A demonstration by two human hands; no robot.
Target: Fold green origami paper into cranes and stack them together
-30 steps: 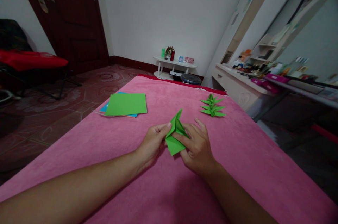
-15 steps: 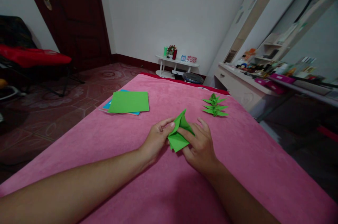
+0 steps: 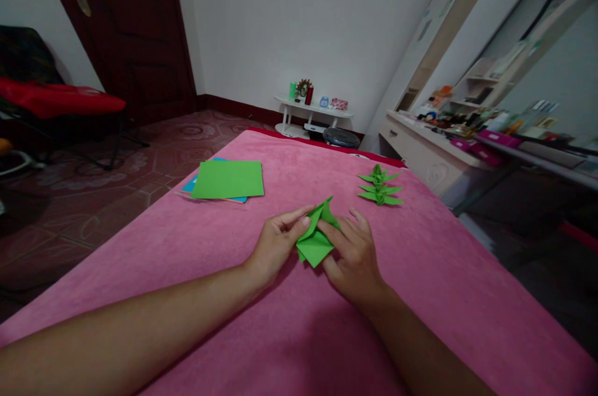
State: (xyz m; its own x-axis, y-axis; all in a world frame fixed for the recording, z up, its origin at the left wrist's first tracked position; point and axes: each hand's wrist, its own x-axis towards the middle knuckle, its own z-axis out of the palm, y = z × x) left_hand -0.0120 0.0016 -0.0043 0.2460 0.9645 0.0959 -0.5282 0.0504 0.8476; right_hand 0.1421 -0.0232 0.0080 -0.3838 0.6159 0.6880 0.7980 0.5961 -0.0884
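A partly folded sheet of green origami paper is held between both hands, low over the pink cloth. My left hand pinches its left edge, thumb on top and fingers behind. On the other side, my right hand grips the right edge, with a finger pressed along the inner fold and the thumb near the lower corner. The upper flaps rise to a point, and a squarish flap faces me below. Parts of the underside are hidden by my fingers.
Flat green sheets lie over blue ones at the left of the pink cloth. Several folded green paper pieces sit in a row at the right. Beyond are a small white shelf, a cluttered dresser and a red-covered chair.
The green paper's upper flaps have drawn closer together and the opening between them has narrowed. Both hands keep nearly the same place, the right fingers shifted slightly inward.
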